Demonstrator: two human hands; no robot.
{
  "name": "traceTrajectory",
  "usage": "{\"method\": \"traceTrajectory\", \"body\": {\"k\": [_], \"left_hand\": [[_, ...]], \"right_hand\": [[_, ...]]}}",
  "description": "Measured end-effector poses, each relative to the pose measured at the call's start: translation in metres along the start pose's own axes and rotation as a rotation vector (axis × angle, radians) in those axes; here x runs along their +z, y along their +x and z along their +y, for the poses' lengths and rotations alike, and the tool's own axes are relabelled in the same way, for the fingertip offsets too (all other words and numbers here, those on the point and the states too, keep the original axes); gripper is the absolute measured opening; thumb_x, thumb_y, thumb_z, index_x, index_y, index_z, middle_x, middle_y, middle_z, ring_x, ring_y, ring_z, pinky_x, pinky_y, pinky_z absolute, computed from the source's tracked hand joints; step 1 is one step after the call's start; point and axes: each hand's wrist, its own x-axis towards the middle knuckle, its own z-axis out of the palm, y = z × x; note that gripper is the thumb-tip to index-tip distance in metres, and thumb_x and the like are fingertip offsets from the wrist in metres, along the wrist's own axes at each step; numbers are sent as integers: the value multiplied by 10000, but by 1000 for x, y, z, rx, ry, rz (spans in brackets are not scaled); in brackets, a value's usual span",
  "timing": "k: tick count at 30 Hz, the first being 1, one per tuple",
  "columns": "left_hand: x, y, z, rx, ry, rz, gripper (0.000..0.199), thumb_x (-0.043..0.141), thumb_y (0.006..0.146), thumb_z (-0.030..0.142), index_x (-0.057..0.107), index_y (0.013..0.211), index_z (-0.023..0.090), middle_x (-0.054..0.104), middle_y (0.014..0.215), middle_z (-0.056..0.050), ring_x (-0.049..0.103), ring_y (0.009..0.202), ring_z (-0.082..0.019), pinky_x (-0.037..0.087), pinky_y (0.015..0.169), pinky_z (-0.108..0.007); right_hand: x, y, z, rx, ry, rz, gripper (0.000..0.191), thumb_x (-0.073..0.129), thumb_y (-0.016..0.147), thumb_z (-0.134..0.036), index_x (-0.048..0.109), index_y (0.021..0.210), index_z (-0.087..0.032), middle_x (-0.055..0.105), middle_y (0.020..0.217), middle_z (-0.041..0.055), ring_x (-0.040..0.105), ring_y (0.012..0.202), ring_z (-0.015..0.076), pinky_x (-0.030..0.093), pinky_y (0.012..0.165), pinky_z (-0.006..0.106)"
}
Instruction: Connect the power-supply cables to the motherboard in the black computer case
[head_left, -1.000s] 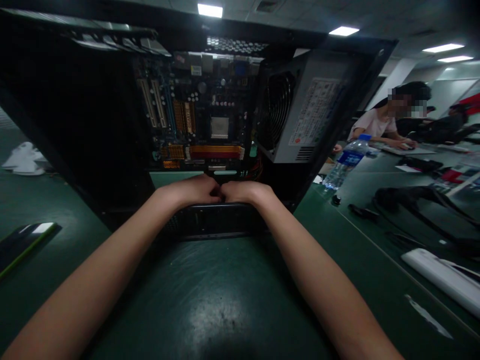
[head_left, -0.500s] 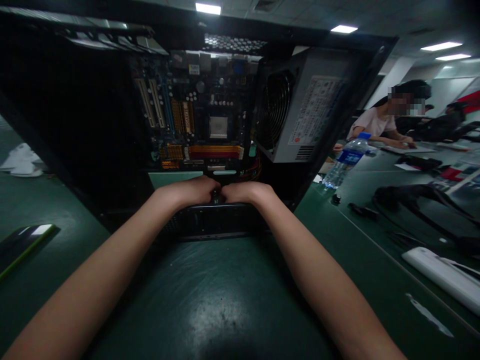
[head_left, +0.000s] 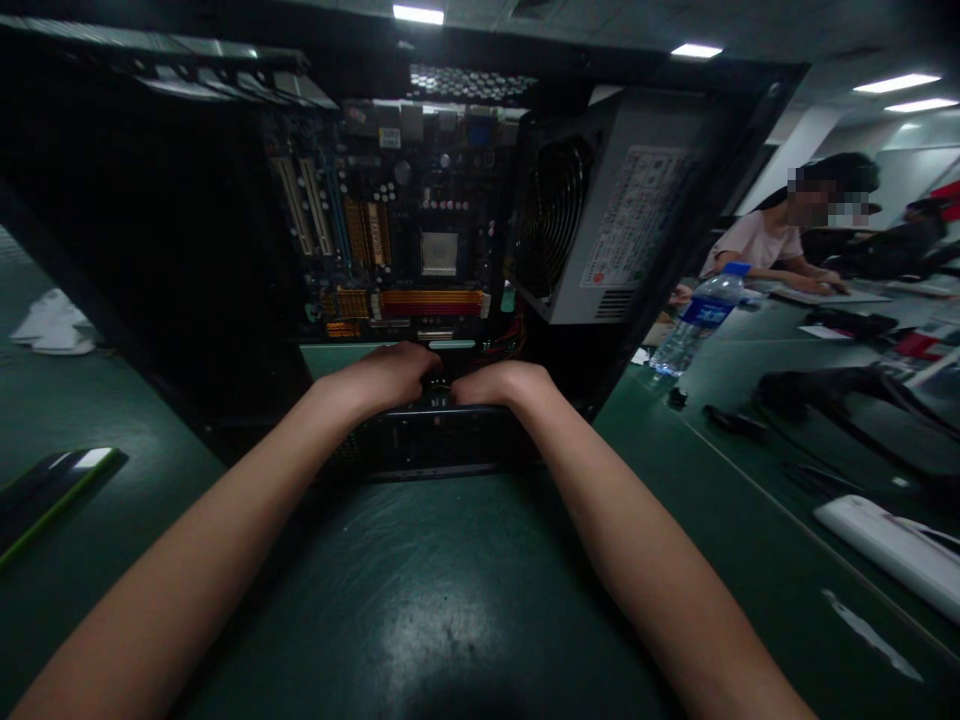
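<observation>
Black metal computer case [head_left: 435, 442], open-sided at twelve o'clock on the green worktop [head_left: 420, 590], admits left hand [head_left: 401, 374] and right hand [head_left: 495, 382], apart at its six o'clock, grips indeterminable; interior work appears in hand, the next move calling for care near thin reddish wires [head_left: 515, 335].

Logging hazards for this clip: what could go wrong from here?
1. The left hand and right hand reach over the near edge of the computer case, which might scrape skin.
2. The cables lie just beyond the right hand and could get snagged.
3. The left hand is close to the motherboard; a slip could knock it.
</observation>
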Motion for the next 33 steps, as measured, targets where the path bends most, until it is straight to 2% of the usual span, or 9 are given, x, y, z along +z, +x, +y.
{"method": "traceTrajectory", "body": {"k": [3, 7, 12, 16, 20, 24, 27, 30, 33], "left_hand": [[0, 1, 1, 0, -6, -15, 451, 519, 783, 82, 744, 1142, 237, 786, 1136, -94, 733, 978, -243, 516, 825, -303], [-1, 2, 3, -8, -6, -32, 419, 531, 809, 95, 744, 1151, 212, 787, 1124, -110, 736, 965, -245, 511, 776, -289], [-4, 0, 7, -30, 9, -48, 380, 549, 836, 141, 743, 1157, 205, 786, 1131, -119, 735, 973, -256, 508, 758, -293], [-8, -4, 14, -49, 44, -57, 431, 521, 834, 97, 744, 1186, 206, 776, 1181, -126, 731, 1015, -262, 507, 770, -300], [-10, -6, 19, -42, 61, -63, 442, 506, 843, 76, 753, 1190, 191, 775, 1194, -133, 728, 1034, -254, 500, 778, -293], [-12, -7, 20, -51, 63, -79, 399, 513, 857, 99, 763, 1159, 179, 788, 1139, -136, 734, 972, -251, 481, 711, -288], [-12, -8, 21, -62, 58, -56, 388, 523, 854, 103, 757, 1157, 171, 783, 1140, -146, 735, 970, -264, 478, 704, -300], [-11, -7, 21, -94, 41, 36, 398, 511, 857, 101, 743, 1170, 182, 774, 1159, -153, 733, 1015, -286, 486, 724, -317], [-10, -5, 20, -112, 14, 169, 356, 510, 876, 131, 741, 1140, 196, 775, 1136, -150, 727, 1033, -306, 492, 747, -339]], "right_hand": [[0, 4, 0, -48, 53, -151, 309, 596, 940, -284, 807, 1134, -171, 794, 1155, 111, 756, 932, 242, 556, 736, 299], [0, 9, 0, -251, 23, -82, 281, 615, 952, -234, 791, 1165, -182, 785, 1187, 81, 738, 996, 210, 515, 796, 244], [1, 18, 0, -388, 148, -169, 283, 559, 1000, -185, 778, 1168, -122, 786, 1175, 78, 720, 1004, 181, 500, 846, 224], [5, 25, -3, -345, 239, -326, 270, 552, 969, -68, 780, 1114, -74, 811, 991, 40, 723, 916, 142, 492, 862, 208], [15, 37, -3, -250, 367, -375, 183, 645, 917, -95, 800, 1006, -136, 796, 837, -26, 727, 850, 143, 516, 848, 233], [21, 46, 1, -233, 350, -304, 80, 741, 835, -107, 803, 835, -159, 771, 738, -7, 713, 754, 182, 533, 758, 256], [18, 42, 4, -301, 240, -164, 82, 714, 855, -119, 791, 875, -134, 796, 852, 32, 701, 773, 193, 506, 702, 248], [15, 33, 6, -322, 221, 48, 168, 735, 832, -142, 762, 993, -104, 796, 1020, 93, 712, 884, 231, 509, 726, 256], [15, 27, 8, -367, 269, 202, 240, 676, 812, -56, 736, 1040, -105, 780, 1080, 117, 717, 983, 245, 521, 828, 279]]}}
